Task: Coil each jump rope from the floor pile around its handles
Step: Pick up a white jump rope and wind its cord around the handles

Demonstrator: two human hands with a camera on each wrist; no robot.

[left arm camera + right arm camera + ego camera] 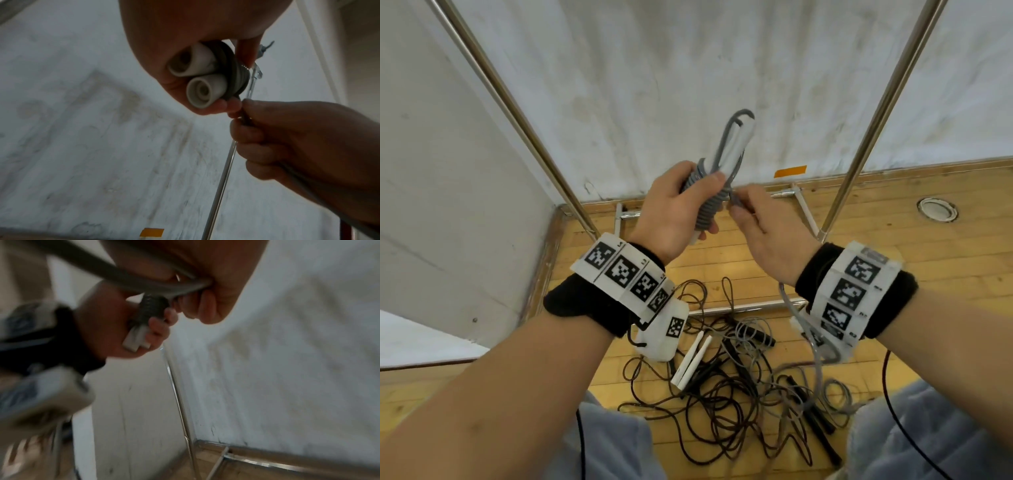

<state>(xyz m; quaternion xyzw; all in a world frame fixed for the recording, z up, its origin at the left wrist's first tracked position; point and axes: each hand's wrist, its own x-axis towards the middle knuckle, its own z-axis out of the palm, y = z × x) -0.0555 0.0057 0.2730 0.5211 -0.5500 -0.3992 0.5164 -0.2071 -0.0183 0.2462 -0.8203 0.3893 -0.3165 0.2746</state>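
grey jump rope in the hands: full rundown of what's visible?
The grey jump rope has two white, plastic-looking handles held side by side, their round hollow ends showing in the left wrist view. Grey cord is wound in tight turns around their middle; one loop sticks out past the top ends. The left hand grips the bundle, held up in front of the wall. The right hand pinches the free cord beside the coil; the slack hangs below that wrist.

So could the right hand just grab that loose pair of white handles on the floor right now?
Probably not yet. The right hand is pinching the grey rope it is winding onto the handles in the left hand, well above the white handles on the floor.
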